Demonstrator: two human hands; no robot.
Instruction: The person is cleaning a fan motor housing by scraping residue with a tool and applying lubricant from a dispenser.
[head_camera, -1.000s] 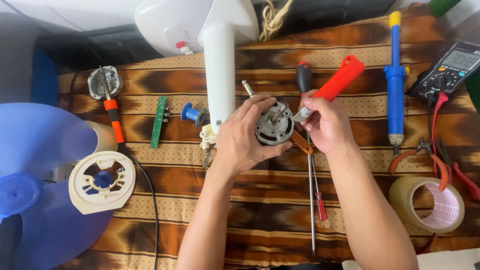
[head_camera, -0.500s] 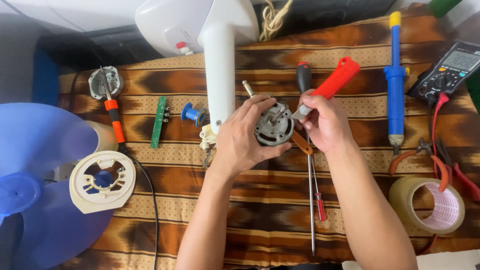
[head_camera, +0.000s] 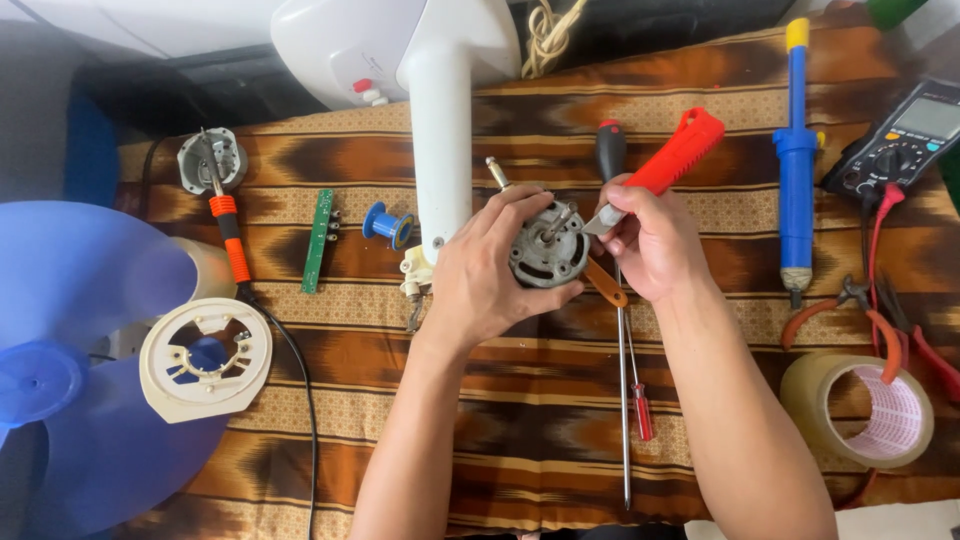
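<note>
Nearest us on the striped cloth (head_camera: 500, 440) lies a long thin screwdriver (head_camera: 626, 400), its shaft running up under our right wrist.

Just beyond it we hold the fan motor (head_camera: 545, 252) above the cloth, in the middle of the view. We judge that the main risk here is the blade skidding. The steel tip of the red-handled utility knife (head_camera: 655, 170) sits right by the motor's shaft, and if it slips off the rounded metal it could run into the fingers of our left hand, which wrap close around the casing. The motor could also twist in that grip, since only 1 hand steadies it and nothing braces it from below.

Our left hand (head_camera: 480, 275) is curled around the motor from the left side, fingers over the top rim and thumb beneath, closed firmly on it. Our right hand (head_camera: 650, 245) is closed around the knife, pinching it low near the blade, with the red handle jutting up and away to the right.

Farther off stands the white fan stand (head_camera: 440, 130), with a small blue spool (head_camera: 385, 224) and a green circuit board (head_camera: 318, 240) to its left. A blue desoldering pump (head_camera: 796, 150) lies well to the right.
</note>
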